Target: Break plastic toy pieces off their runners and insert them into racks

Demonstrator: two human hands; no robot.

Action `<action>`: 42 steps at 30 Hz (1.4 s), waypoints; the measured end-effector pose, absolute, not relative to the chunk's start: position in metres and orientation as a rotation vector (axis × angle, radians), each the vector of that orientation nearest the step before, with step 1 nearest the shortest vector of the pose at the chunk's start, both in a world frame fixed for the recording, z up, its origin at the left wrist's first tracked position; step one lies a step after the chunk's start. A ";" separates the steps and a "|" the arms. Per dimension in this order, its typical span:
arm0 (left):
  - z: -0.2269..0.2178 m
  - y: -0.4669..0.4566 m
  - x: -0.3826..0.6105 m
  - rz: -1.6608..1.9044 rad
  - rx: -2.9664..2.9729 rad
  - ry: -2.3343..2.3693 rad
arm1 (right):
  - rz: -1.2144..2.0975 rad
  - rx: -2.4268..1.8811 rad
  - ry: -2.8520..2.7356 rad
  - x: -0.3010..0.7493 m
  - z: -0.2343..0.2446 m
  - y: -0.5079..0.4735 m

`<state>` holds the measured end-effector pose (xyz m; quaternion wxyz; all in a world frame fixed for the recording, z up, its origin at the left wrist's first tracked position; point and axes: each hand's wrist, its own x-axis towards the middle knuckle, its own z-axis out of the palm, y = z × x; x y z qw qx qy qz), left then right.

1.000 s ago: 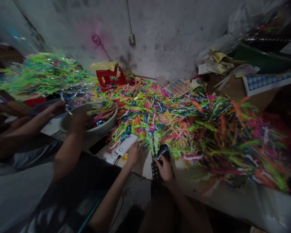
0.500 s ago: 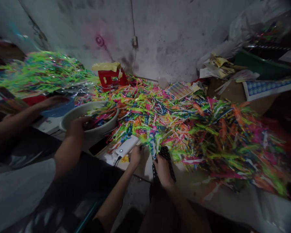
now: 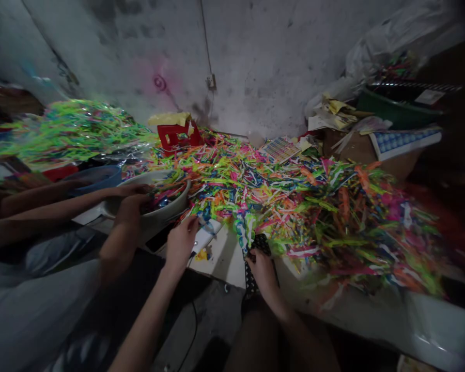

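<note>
My left hand (image 3: 181,242) hangs over a white device (image 3: 206,235) at the table's front, fingers bent together. A blurred bluish piece is near its fingertips; whether they grip it I cannot tell. My right hand (image 3: 262,268) is closed at the lower end of a blue, green and white plastic piece (image 3: 242,230), its fingertips pinched. Beneath this hand lies a black studded strip (image 3: 251,283), partly covered by it. Beyond both hands spreads a heap of bright plastic pieces (image 3: 232,173).
At left, a co-worker's hands reach into a pale basin (image 3: 184,200) of pieces, by a blue basin (image 3: 101,175). A red crate (image 3: 166,137) stands behind the heap. Sticker sheets (image 3: 281,149) and a green tub (image 3: 387,106) are at right. A small yellow piece (image 3: 202,254) lies near the front edge.
My left hand has moved left, from beside the plastic piece to over the white device. My right hand stays at the piece's lower end. A co-worker's arm has reached over to the pale basin.
</note>
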<state>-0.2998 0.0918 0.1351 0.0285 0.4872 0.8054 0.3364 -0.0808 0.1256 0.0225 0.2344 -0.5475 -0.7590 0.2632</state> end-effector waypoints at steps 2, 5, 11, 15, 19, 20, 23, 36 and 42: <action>0.148 0.075 -0.293 0.996 1.567 2.490 | 0.761 -1.387 -2.046 -0.078 0.032 0.119; 0.154 0.060 -0.274 1.020 1.640 2.325 | 0.863 -1.133 -2.043 -0.080 0.044 0.109; 0.146 0.062 -0.233 1.042 1.708 2.077 | 0.820 -1.045 -2.047 -0.076 0.046 0.100; 0.134 0.066 -0.217 1.136 1.578 1.878 | 0.945 -1.105 -1.890 -0.063 0.024 0.114; 0.090 0.065 -0.202 1.069 1.567 1.914 | 1.217 -1.182 -1.543 -0.055 -0.008 0.145; 0.073 0.064 -0.199 0.984 1.691 1.952 | 1.250 -1.182 -1.513 -0.054 -0.015 0.153; 0.019 0.060 -0.188 0.724 2.059 1.928 | 1.267 -1.184 -1.542 -0.056 -0.030 0.169; -0.047 0.054 -0.182 0.487 2.355 1.966 | 1.039 -1.322 -1.858 -0.060 -0.024 0.170; -0.044 0.057 -0.179 0.472 2.340 1.942 | 0.810 -1.427 -2.074 -0.067 -0.006 0.159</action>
